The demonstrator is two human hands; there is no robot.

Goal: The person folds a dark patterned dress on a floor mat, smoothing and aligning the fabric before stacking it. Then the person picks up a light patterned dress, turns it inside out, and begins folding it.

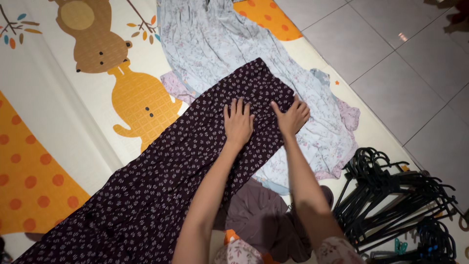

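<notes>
I am pressing my left hand [238, 122] flat and my right hand [292, 117] half-curled, both empty, on the dark floral skirt [161, 181], lying from seven toward one o'clock across the play mat [58, 122]; smoothed, apparently not yet folded.

1. There is one view, from a camera worn on the person's head.
2. It looks steeply down and forward along both forearms, which enter from the bottom edge.
3. It sits close: the left hand [238, 122] and right hand [292, 116] lie just above frame centre, flat on the dark garment [161, 186].
4. Beyond the hands the frame reaches the pale garment [210, 44] and play mat [73, 127].
5. Right of the hands it takes in floor tiles [400, 73] and, nearer the wearer, black hangers [391, 200].
</notes>
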